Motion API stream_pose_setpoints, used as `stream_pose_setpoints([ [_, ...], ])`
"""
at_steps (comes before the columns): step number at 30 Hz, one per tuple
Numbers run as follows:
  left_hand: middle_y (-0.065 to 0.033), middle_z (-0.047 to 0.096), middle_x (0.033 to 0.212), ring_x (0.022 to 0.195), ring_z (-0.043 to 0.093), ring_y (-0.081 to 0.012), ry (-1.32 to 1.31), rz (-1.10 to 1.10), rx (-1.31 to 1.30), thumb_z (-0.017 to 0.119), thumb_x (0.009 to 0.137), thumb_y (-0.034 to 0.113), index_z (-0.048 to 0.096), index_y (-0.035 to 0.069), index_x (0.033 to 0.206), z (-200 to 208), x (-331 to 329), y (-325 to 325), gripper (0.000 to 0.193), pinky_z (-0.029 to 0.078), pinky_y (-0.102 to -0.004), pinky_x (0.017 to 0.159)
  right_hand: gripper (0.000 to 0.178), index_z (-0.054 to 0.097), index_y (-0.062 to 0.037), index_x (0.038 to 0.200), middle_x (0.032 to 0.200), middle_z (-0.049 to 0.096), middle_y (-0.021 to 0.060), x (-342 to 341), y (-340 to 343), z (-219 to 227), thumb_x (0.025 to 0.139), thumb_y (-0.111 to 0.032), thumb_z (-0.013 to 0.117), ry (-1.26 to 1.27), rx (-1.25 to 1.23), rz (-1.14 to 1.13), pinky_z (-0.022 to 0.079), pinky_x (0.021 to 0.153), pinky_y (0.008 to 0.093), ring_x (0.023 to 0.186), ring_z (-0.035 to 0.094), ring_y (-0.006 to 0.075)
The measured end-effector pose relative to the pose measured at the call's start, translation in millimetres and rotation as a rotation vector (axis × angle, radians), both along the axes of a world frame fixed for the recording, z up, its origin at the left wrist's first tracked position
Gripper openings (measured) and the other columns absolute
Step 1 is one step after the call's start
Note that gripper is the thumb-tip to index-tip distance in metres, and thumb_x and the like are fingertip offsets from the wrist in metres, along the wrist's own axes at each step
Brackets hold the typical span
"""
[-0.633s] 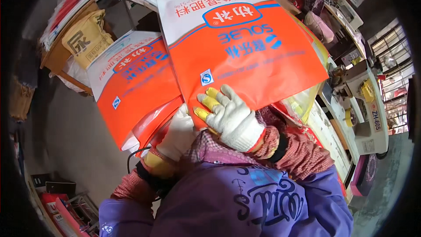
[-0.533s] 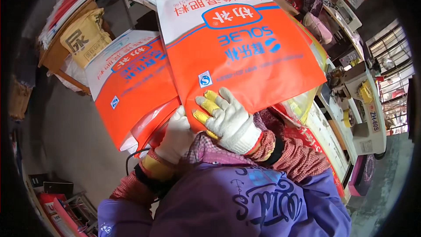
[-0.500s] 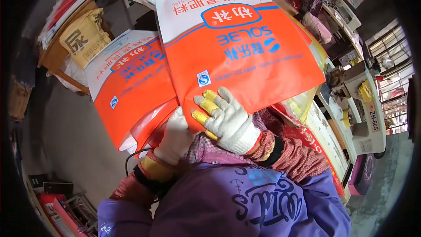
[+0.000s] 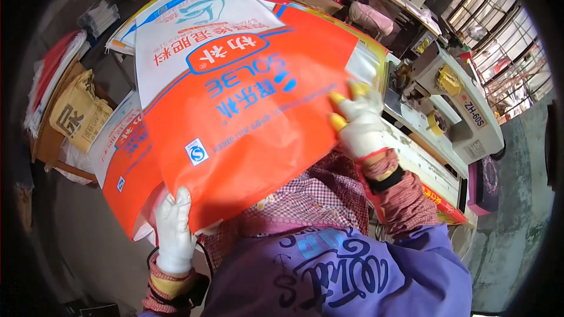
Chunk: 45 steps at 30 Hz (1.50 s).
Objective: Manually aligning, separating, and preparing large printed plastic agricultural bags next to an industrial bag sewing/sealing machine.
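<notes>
A large orange-and-white woven sack (image 4: 258, 129) lies flat before me, its print upside down to me. My left hand (image 4: 176, 232), in a white glove, is closed on the sack's near left corner with the thumb on top. At the sack's right edge is my right hand (image 4: 361, 123), in a white glove with yellow fingertips. Its fingers are spread and touch the edge, somewhat blurred. A second sack of the same print (image 4: 120, 167) hangs down partly hidden under the left side of the first. A checked apron (image 4: 317, 194) covers my lap below the near edge.
A white sewing machine (image 4: 464, 105) with yellow thread stands on a bench at the right. Beneath the sack, more sacks (image 4: 126, 32) are stacked. A tan sack (image 4: 79, 111) leans by a wooden stand at the left. A barred window (image 4: 493, 29) is at the far right.
My right hand has moved right, from the sack's near edge to its right edge. My left hand has moved left to the near corner, from between the two sacks. The view has shifted.
</notes>
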State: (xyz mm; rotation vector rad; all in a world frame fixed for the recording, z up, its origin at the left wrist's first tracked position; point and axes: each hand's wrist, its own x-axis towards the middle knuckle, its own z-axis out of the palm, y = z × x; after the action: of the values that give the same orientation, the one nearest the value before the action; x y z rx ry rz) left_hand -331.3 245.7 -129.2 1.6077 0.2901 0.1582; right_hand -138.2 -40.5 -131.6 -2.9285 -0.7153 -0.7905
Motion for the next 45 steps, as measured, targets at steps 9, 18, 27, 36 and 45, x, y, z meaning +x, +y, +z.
stream_pose_setpoints([
  [9, 0.0009, 0.055, 0.078, 0.069, 0.046, -0.0038, 0.125, 0.029, 0.087, 0.048, 0.088, 0.014, 0.056, -0.003, 0.086, 75.3, -1.7, 20.6, 0.018, 0.039, -0.0216, 0.06, 0.039, 0.058, -0.0177, 0.112, 0.1, 0.059, 0.0145, 15.7, -15.8, -37.0, 0.077, -0.035, 0.061, 0.411, 0.118, -0.086, 0.046, 0.069, 0.0389, 0.082, 0.057, 0.0264],
  [18, 0.0039, 0.056, 0.075, 0.052, 0.05, -0.0038, 0.156, 0.291, 0.215, 0.053, 0.086, 0.033, 0.054, 0.011, 0.081, 71.5, -2.9, 137.6, 0.023, 0.027, -0.0173, 0.034, 0.025, 0.06, -0.0042, 0.103, 0.089, 0.064, 0.0176, 125.6, 172.2, -41.3, 0.082, -0.013, 0.05, 0.393, -0.029, 0.285, 0.05, 0.068, 0.0425, 0.085, 0.062, 0.0325],
  [27, 0.0025, 0.045, 0.058, 0.05, 0.048, -0.0104, 0.783, 0.399, -0.221, 0.058, 0.085, 0.025, 0.048, 0.014, 0.066, -124.5, -98.5, 121.6, 0.023, 0.036, -0.0241, 0.039, 0.012, 0.06, -0.0076, 0.061, 0.062, 0.059, 0.0122, 56.9, 266.9, -121.2, 0.068, -0.012, 0.051, 0.044, -0.019, 0.476, 0.045, 0.049, 0.0378, 0.057, 0.058, 0.0263],
  [36, 0.0023, 0.042, 0.049, 0.044, 0.038, -0.0074, 0.758, 0.326, -0.04, 0.058, 0.083, 0.019, 0.045, 0.007, 0.058, -153.9, -76.5, 86.3, 0.031, 0.031, -0.0263, 0.043, 0.026, 0.061, -0.0059, 0.091, 0.08, 0.06, 0.0099, 69.7, 231.8, -209.9, 0.085, -0.023, 0.041, -0.251, -0.52, -0.138, 0.05, 0.065, 0.0355, 0.071, 0.059, 0.0234],
  [45, 0.0022, 0.041, 0.052, 0.047, 0.04, -0.0084, 0.704, -0.069, 0.511, 0.055, 0.082, 0.01, 0.039, 0.009, 0.057, -212.6, -97.4, 85.4, 0.03, 0.033, -0.0277, 0.045, 0.043, 0.044, -0.0052, 0.122, 0.117, 0.05, 0.0111, 94.5, 210.9, -277.4, 0.094, -0.034, 0.028, -0.584, -1.132, -0.335, 0.042, 0.092, 0.0353, 0.105, 0.05, 0.0264],
])
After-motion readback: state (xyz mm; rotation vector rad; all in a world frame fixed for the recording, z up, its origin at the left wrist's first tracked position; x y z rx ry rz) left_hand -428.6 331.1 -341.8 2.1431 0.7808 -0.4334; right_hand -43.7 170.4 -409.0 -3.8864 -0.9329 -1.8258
